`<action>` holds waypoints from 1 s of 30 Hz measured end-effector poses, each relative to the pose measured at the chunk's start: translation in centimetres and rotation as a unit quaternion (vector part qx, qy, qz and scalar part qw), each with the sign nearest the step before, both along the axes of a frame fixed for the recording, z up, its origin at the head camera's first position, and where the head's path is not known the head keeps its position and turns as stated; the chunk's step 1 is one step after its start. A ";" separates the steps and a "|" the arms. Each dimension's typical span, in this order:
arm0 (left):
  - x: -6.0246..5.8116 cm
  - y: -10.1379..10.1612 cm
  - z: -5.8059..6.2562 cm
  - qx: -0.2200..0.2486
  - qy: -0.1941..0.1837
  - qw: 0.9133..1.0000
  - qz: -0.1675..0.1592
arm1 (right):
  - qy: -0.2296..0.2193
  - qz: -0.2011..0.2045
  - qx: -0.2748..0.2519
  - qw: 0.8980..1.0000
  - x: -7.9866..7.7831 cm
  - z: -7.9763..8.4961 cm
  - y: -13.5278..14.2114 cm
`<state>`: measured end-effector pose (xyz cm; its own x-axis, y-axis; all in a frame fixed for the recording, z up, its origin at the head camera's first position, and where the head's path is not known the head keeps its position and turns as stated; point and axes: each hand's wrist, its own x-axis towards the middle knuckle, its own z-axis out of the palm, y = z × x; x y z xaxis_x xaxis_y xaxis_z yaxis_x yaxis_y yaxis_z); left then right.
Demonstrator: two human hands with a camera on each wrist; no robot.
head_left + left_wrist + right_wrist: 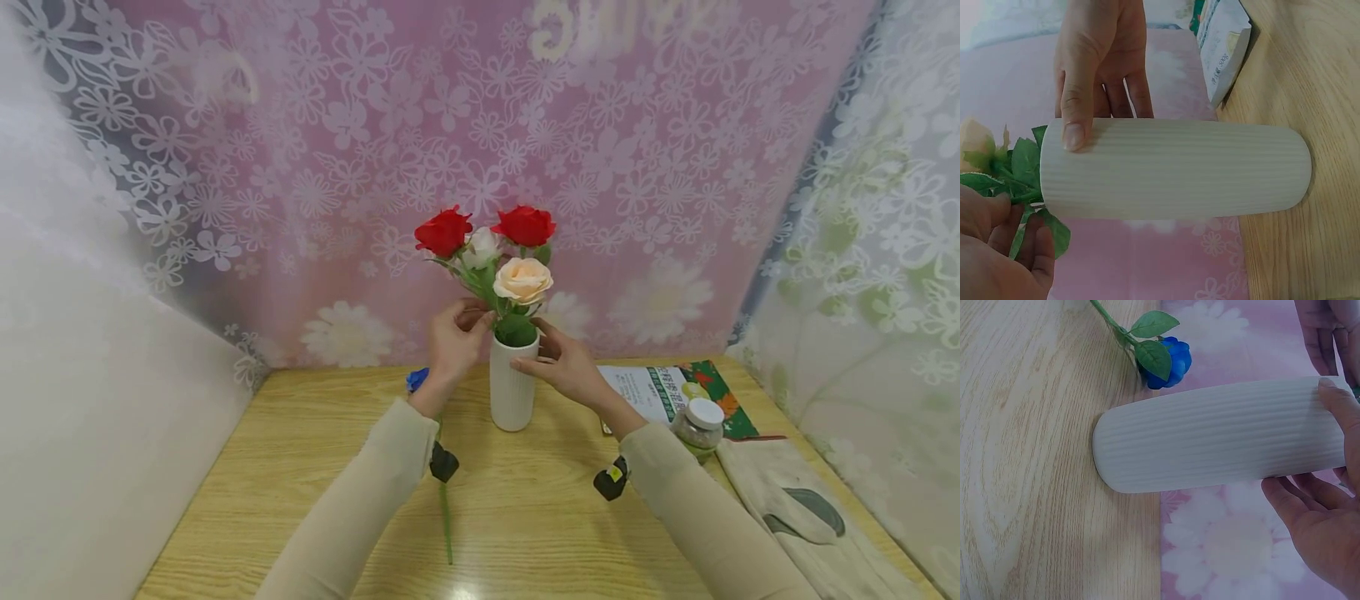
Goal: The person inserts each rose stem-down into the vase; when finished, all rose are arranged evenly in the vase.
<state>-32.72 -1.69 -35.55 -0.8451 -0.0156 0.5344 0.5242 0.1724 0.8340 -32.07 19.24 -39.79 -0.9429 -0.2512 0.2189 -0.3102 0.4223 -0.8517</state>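
Note:
A white ribbed vase [513, 392] stands upright on the table, holding two red roses [526, 226], a white flower [482, 247] and a peach rose [523, 281]. My right hand [572, 368] grips the vase just below its rim, thumb across the near face in the left wrist view. At the vase's mouth, my left hand [456, 343] pinches a green flower stem [1022, 196] among the leaves; which flower it belongs to cannot be told. Beside the left wrist lies a blue rose [1171, 362], its stem running toward the table's front.
Black wrist devices [444, 462] sit at both forearms. On the right of the wooden table [375, 500] are a printed packet [652, 390], a white-lidded jar [701, 423] and pale gloves [795, 500]. A pink floral curtain [360, 167] hangs close behind the vase.

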 end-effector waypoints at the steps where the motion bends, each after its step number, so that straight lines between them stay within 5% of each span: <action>1: 0.0 0.0 -0.1 -0.007 0.000 1.000 0.000 | 0.000 0.000 -0.001 1.000 0.0 0.0 0.0; 9: 0.1 0.3 -0.4 -0.087 -0.007 0.996 0.006 | 0.005 0.001 0.003 1.000 0.0 -0.1 0.0; 16: 0.0 0.7 -0.9 -0.156 0.022 0.986 0.044 | 0.008 0.007 -0.005 1.000 0.0 -0.1 -0.1; 30: -0.4 0.3 -1.3 -0.094 -0.006 0.996 0.014 | 0.007 0.010 -0.008 1.000 -0.1 -0.2 0.1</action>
